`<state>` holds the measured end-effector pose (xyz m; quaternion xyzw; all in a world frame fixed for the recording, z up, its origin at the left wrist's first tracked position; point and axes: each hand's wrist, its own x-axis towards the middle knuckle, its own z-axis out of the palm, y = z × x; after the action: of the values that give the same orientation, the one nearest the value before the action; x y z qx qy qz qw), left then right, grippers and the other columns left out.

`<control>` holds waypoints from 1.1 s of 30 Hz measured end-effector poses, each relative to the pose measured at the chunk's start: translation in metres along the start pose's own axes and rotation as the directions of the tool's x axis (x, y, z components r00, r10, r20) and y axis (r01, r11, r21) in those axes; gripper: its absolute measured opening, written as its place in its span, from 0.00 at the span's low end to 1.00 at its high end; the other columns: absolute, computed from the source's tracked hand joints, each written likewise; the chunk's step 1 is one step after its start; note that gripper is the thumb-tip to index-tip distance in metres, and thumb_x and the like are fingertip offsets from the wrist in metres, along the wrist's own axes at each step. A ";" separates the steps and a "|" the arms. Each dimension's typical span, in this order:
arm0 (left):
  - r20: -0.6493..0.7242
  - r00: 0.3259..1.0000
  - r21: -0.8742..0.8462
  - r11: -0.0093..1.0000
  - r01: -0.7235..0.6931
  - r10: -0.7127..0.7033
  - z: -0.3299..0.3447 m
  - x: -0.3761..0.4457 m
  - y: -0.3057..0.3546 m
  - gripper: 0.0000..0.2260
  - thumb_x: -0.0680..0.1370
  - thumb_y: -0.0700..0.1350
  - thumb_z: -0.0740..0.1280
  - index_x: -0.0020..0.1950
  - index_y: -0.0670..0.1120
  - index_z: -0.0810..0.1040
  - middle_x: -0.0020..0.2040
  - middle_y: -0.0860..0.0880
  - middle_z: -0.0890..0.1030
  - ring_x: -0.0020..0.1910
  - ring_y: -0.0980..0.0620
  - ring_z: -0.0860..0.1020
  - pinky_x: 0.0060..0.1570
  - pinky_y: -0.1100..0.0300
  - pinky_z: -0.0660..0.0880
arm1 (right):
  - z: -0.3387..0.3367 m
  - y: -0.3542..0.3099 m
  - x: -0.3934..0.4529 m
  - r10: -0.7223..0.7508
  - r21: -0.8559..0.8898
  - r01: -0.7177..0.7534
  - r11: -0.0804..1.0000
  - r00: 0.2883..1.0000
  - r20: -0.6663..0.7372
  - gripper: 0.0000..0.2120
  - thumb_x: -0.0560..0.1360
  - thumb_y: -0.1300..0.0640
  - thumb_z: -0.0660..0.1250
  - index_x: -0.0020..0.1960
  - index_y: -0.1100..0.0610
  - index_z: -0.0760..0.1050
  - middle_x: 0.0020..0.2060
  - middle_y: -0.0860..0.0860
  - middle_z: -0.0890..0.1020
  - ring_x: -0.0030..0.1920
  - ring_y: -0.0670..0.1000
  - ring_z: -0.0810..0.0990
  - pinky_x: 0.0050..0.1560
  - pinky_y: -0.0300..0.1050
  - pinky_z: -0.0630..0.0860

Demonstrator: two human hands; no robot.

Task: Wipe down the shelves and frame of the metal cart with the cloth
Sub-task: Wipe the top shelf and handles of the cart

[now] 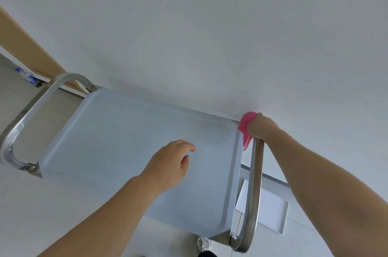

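Note:
The metal cart stands against a white wall, its flat top shelf [117, 139] filling the middle of the view. A curved steel handle [255, 185] runs along the right end, and another handle [31, 109] loops round the left end. My right hand [262, 127] grips a pink cloth [245, 128] wrapped over the far top of the right handle, near the wall. My left hand [170, 164] hovers just above the shelf's right half, fingers loosely curled and holding nothing.
The white wall [210, 36] lies directly behind the cart. A wooden door frame [27, 48] and a plastic bottle [26, 76] on the floor sit at the far left. A white shoe [203, 244] shows below the cart's near corner.

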<state>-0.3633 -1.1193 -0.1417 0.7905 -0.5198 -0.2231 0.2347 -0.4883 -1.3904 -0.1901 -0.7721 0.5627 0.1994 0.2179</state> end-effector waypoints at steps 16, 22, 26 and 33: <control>0.091 0.986 0.005 0.990 -0.142 0.141 -0.033 -0.059 -0.040 0.13 0.77 0.41 0.59 0.60 0.49 0.74 0.59 0.54 0.76 0.58 0.55 0.73 0.57 0.61 0.69 | 0.128 0.037 -0.169 -0.017 -0.092 -0.002 0.996 0.978 -0.207 0.30 0.77 0.62 0.53 0.73 0.66 0.41 0.73 0.62 0.44 0.56 0.57 0.68 0.42 0.42 0.73; 0.143 0.959 0.027 0.967 -0.252 0.245 -0.090 -0.107 -0.097 0.12 0.77 0.41 0.59 0.58 0.48 0.75 0.57 0.53 0.77 0.56 0.54 0.74 0.55 0.59 0.71 | 0.148 0.024 -0.232 0.217 -0.017 -0.227 0.974 0.950 -0.225 0.37 0.73 0.60 0.65 0.74 0.62 0.46 0.65 0.65 0.65 0.56 0.61 0.76 0.51 0.52 0.75; 0.126 0.967 0.025 0.974 -0.227 0.222 -0.132 -0.141 -0.145 0.11 0.76 0.41 0.59 0.56 0.48 0.76 0.54 0.52 0.78 0.53 0.52 0.76 0.53 0.57 0.73 | 0.140 -0.025 -0.266 0.234 0.072 -0.225 0.972 0.879 -0.415 0.22 0.71 0.63 0.57 0.65 0.55 0.66 0.54 0.59 0.75 0.51 0.61 0.76 0.48 0.51 0.72; 0.047 0.986 -0.011 0.987 -0.158 0.158 -0.197 -0.175 -0.211 0.13 0.77 0.45 0.60 0.61 0.50 0.73 0.60 0.53 0.76 0.56 0.57 0.74 0.55 0.62 0.71 | 0.130 -0.222 -0.300 -0.199 0.275 0.308 0.911 0.911 -0.361 0.14 0.77 0.56 0.56 0.61 0.52 0.71 0.44 0.54 0.80 0.39 0.55 0.78 0.42 0.50 0.76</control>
<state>-0.1572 -0.8563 -0.0946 0.7405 -0.5854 -0.2244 0.2421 -0.3708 -1.0231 -0.1065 -0.8147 0.5095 -0.0568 0.2710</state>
